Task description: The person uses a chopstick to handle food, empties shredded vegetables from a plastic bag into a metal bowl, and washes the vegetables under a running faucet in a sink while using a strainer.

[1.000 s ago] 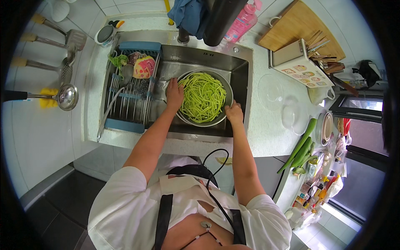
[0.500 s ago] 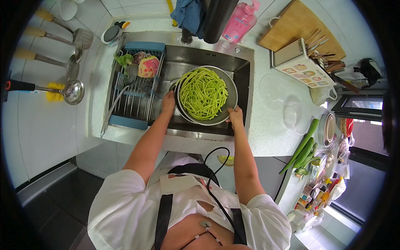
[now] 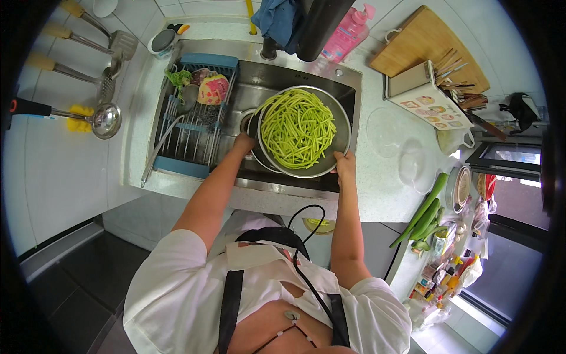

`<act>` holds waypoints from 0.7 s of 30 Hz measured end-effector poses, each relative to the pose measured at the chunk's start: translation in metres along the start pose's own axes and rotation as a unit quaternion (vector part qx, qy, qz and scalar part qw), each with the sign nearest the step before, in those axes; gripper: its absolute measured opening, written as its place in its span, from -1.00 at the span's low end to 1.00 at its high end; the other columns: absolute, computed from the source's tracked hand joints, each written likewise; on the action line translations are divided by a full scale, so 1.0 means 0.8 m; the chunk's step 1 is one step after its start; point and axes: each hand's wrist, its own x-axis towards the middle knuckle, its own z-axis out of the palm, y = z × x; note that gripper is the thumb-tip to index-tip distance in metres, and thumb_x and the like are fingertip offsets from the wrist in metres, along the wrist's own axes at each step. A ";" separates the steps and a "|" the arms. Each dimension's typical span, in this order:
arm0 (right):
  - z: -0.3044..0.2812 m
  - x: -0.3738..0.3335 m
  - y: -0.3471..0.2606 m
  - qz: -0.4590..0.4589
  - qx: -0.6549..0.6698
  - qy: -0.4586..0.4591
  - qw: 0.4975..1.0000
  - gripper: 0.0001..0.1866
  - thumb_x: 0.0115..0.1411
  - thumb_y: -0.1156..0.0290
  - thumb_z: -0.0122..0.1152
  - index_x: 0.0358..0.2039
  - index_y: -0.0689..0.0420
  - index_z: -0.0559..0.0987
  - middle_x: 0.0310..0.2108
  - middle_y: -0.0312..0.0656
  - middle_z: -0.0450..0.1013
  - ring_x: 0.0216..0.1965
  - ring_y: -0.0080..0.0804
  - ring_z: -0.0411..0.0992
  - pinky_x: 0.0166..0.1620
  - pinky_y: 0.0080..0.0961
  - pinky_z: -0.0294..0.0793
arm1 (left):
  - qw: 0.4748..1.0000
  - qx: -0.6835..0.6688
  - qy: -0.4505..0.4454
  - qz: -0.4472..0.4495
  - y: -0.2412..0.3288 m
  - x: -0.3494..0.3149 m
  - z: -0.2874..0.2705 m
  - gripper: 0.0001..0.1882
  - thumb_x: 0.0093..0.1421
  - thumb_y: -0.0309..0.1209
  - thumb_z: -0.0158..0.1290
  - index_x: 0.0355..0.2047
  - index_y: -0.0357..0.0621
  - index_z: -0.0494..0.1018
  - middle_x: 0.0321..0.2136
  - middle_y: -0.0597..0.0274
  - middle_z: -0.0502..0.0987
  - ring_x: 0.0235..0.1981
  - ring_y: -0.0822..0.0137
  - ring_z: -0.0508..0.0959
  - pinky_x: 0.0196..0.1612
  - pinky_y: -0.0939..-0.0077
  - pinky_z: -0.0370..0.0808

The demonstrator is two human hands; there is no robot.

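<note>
A metal bowl point(image 3: 342, 121) heaped with cut green beans point(image 3: 298, 128) is held over the right side of the sink point(image 3: 250, 76). My right hand point(image 3: 344, 162) grips the bowl's near right rim, the fingers partly under it. At the left side my left hand point(image 3: 243, 143) is closed at the edge, its fingertips mostly hidden. A second round metal rim point(image 3: 254, 150) shows beneath the bowl on that side; which of the two rims my left hand bears on is hard to see.
Left in the sink, a blue-ended drying rack point(image 3: 183, 168) holds a ladle point(image 3: 187, 100), greens and a pink-yellow cloth. A pink pump bottle point(image 3: 348, 35) stands behind. To the right are clear round lids point(image 3: 415, 165), a utensil holder point(image 3: 418, 97) and long green vegetables point(image 3: 424, 218).
The bowl of green beans has shifted right and slightly tilted, with both hands moving along. More of the second rim shows at its left.
</note>
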 end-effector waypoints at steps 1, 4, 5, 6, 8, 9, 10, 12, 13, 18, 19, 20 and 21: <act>-0.009 -0.001 0.000 0.002 0.000 0.019 1.000 -0.77 0.01 0.48 -0.03 -0.29 0.26 0.44 -0.59 -0.20 0.41 -0.74 -0.54 0.31 -0.79 -0.71 0.24 | 0.999 0.036 0.020 0.011 0.032 -0.034 0.002 -0.68 -0.05 -0.45 0.04 -0.28 -0.39 0.40 -0.43 -0.11 0.49 -0.53 0.11 0.55 -0.59 0.36 0.51; -0.016 -0.006 -0.012 -0.001 0.019 0.035 0.999 -0.75 0.01 0.47 -0.03 -0.27 0.25 0.44 -0.60 -0.21 0.41 -0.75 -0.55 0.30 -0.79 -0.71 0.24 | 0.998 0.058 0.009 0.027 0.038 -0.038 -0.002 -0.72 -0.05 -0.49 0.01 -0.30 -0.41 0.40 -0.46 -0.11 0.50 -0.60 0.10 0.54 -0.59 0.33 0.51; -0.019 -0.007 -0.014 0.000 0.030 0.040 0.999 -0.74 0.01 0.46 -0.02 -0.25 0.25 0.44 -0.60 -0.22 0.40 -0.75 -0.56 0.30 -0.79 -0.72 0.23 | 0.998 0.060 0.009 0.035 0.038 -0.037 -0.003 -0.71 -0.05 -0.48 -0.01 -0.30 -0.40 0.40 -0.46 -0.11 0.50 -0.60 0.11 0.54 -0.59 0.33 0.51; -0.022 -0.006 -0.016 0.002 0.041 0.046 0.998 -0.72 0.00 0.46 -0.02 -0.24 0.25 0.43 -0.60 -0.23 0.40 -0.75 -0.56 0.30 -0.79 -0.72 0.23 | 0.997 0.061 0.009 0.044 0.039 -0.035 -0.001 -0.71 -0.05 -0.48 -0.03 -0.29 -0.39 0.40 -0.46 -0.11 0.50 -0.60 0.11 0.54 -0.58 0.33 0.50; -0.027 -0.008 -0.019 0.011 0.063 0.060 0.996 -0.70 0.00 0.46 -0.03 -0.21 0.25 0.43 -0.60 -0.24 0.40 -0.76 -0.57 0.30 -0.79 -0.74 0.23 | 0.996 0.066 0.007 0.056 0.038 -0.041 0.003 -0.70 -0.05 -0.48 -0.07 -0.28 -0.38 0.39 -0.47 -0.12 0.50 -0.60 0.12 0.54 -0.57 0.32 0.48; -0.032 -0.011 -0.021 0.019 0.064 0.066 0.996 -0.63 -0.01 0.47 -0.04 -0.12 0.21 0.40 -0.58 -0.25 0.42 -0.75 -0.59 0.30 -0.79 -0.75 0.23 | 0.995 0.069 0.024 0.071 0.038 -0.047 0.006 -0.70 -0.05 -0.47 -0.08 -0.28 -0.36 0.40 -0.46 -0.11 0.50 -0.60 0.12 0.54 -0.57 0.33 0.48; -0.037 -0.012 -0.023 0.012 0.068 0.073 0.995 -0.61 -0.01 0.47 -0.05 -0.09 0.20 0.39 -0.57 -0.25 0.42 -0.75 -0.59 0.30 -0.79 -0.75 0.22 | 0.993 0.074 0.038 0.089 0.056 -0.064 0.006 -0.70 -0.04 -0.46 -0.09 -0.27 -0.34 0.40 -0.46 -0.10 0.50 -0.60 0.13 0.54 -0.58 0.33 0.47; -0.046 -0.015 -0.024 -0.001 0.074 0.080 0.994 -0.57 -0.01 0.48 -0.06 -0.04 0.16 0.37 -0.55 -0.25 0.43 -0.75 -0.61 0.29 -0.79 -0.76 0.22 | 0.988 0.098 0.053 0.105 0.074 -0.081 0.003 -0.70 -0.03 -0.44 -0.10 -0.26 -0.30 0.41 -0.46 -0.08 0.51 -0.60 0.14 0.54 -0.58 0.34 0.46; -0.051 -0.014 -0.026 -0.001 0.077 0.078 0.994 -0.53 0.00 0.47 -0.07 0.00 0.11 0.35 -0.52 -0.25 0.44 -0.74 -0.64 0.29 -0.78 -0.77 0.21 | 0.986 0.118 0.052 0.104 0.084 -0.080 -0.001 -0.69 -0.03 -0.44 -0.10 -0.25 -0.28 0.41 -0.46 -0.06 0.51 -0.60 0.15 0.54 -0.59 0.35 0.46; -0.061 -0.016 -0.025 -0.012 0.077 0.080 0.994 -0.54 0.00 0.47 -0.07 -0.01 0.11 0.35 -0.49 -0.26 0.44 -0.73 -0.65 0.29 -0.77 -0.78 0.20 | 0.992 0.073 0.025 0.099 0.088 -0.084 -0.010 -0.66 -0.03 -0.42 -0.08 -0.20 -0.25 0.39 -0.46 -0.01 0.51 -0.59 0.16 0.53 -0.59 0.38 0.48; -0.062 -0.017 -0.025 -0.012 0.076 0.080 0.994 -0.54 0.01 0.47 -0.08 -0.01 0.11 0.35 -0.49 -0.26 0.44 -0.73 -0.65 0.29 -0.77 -0.78 0.20 | 0.995 0.060 0.023 0.081 0.083 -0.078 -0.012 -0.66 -0.04 -0.42 -0.07 -0.20 -0.25 0.39 -0.46 -0.01 0.50 -0.58 0.15 0.53 -0.60 0.37 0.48; -0.062 -0.018 -0.026 -0.011 0.074 0.077 0.994 -0.54 0.01 0.47 -0.07 -0.01 0.12 0.35 -0.49 -0.26 0.44 -0.73 -0.65 0.29 -0.77 -0.77 0.19 | 0.997 0.047 0.021 0.063 0.076 -0.072 -0.013 -0.66 -0.04 -0.43 -0.06 -0.20 -0.25 0.39 -0.45 0.00 0.50 -0.58 0.15 0.53 -0.60 0.37 0.48; -0.062 -0.020 -0.027 -0.010 0.073 0.075 0.994 -0.54 0.01 0.47 -0.07 -0.01 0.13 0.35 -0.50 -0.26 0.43 -0.74 -0.65 0.28 -0.78 -0.77 0.19 | 0.997 0.038 0.025 0.057 0.066 -0.063 -0.014 -0.67 -0.04 -0.44 -0.06 -0.21 -0.25 0.39 -0.44 0.00 0.50 -0.56 0.14 0.53 -0.61 0.37 0.49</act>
